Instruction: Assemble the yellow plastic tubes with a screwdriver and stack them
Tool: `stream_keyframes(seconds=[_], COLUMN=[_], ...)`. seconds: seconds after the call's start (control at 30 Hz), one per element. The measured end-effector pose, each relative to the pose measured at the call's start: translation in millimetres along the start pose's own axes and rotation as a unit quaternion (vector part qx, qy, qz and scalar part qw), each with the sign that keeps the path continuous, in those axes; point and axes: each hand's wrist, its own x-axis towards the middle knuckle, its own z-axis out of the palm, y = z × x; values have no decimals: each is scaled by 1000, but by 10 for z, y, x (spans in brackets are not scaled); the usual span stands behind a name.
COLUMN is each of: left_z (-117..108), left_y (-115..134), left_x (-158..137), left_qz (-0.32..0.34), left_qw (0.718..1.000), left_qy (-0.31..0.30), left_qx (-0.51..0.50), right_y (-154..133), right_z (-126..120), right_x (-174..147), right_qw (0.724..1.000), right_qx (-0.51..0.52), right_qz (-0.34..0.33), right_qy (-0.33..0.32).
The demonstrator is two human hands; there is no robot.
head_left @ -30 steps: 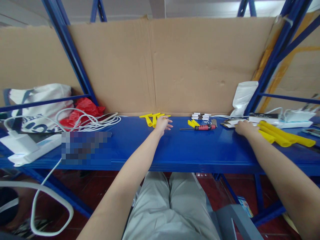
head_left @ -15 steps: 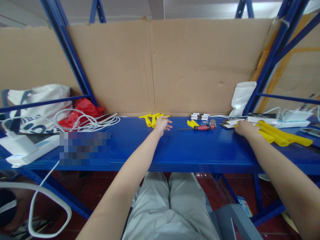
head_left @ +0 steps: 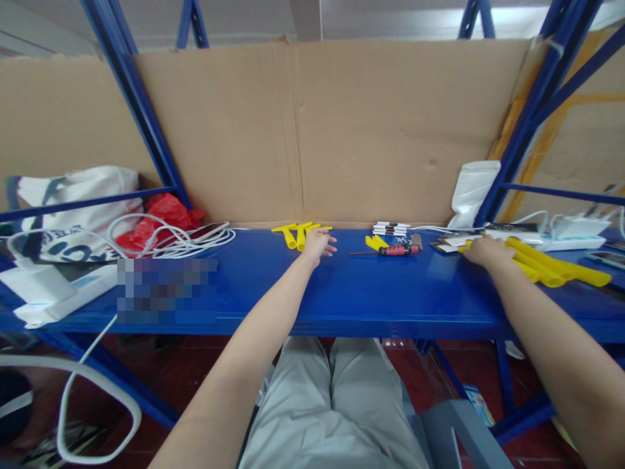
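My left hand (head_left: 318, 246) rests at the back of the blue table, fingers apart, beside several yellow T-shaped pieces (head_left: 290, 237); it partly covers the rightmost one. At the right, my right hand (head_left: 488, 253) is closed over a yellow tube (head_left: 465, 246) whose end shows left of the fingers; the fingertips are hidden. More yellow tubes (head_left: 549, 268) lie in a pile just right of that hand. Between my hands are a red-handled screwdriver (head_left: 399, 250), small yellow pieces (head_left: 375, 242) and a stack of white-and-dark strips (head_left: 390, 228).
Flat white and dark packets (head_left: 446, 243) lie beside my right hand. A white pouch (head_left: 474, 194) leans near the blue post. White cables (head_left: 195, 240), a red plastic bag (head_left: 168, 212) and a power strip (head_left: 73, 296) occupy the left. Cardboard (head_left: 390, 130) walls the back.
My right hand has shifted slightly to the right at the yellow tubes, and more of the tube end shows by its fingers. My left hand stays in nearly the same place.
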Motion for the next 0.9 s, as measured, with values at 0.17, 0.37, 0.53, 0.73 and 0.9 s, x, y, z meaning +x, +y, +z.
stream_keyframes(seconds=[0.17, 0.37, 0.53, 0.73, 0.9], left_z=[1, 1, 1, 0, 0], left_y=[-15, -11, -1, -16, -37], left_x=[14, 3, -9, 10, 41], left_qz=[5, 4, 4, 12, 13], left_qw=[1000, 1000, 1000, 1000, 1000], left_qy=[1, -2, -1, -5, -3], left_qx=[4, 13, 10, 9, 9], right_y=[-20, -31, -31, 13, -11], right_z=[-56, -84, -111, -56, 15], right_x=[-63, -98, -116, -42, -15], right_qw=[1000, 999, 999, 997, 998], right_qx=[9, 11, 31, 62, 54], right_qz=[14, 29, 33, 38, 40], right_qy=[-11, -13, -9, -26, -8])
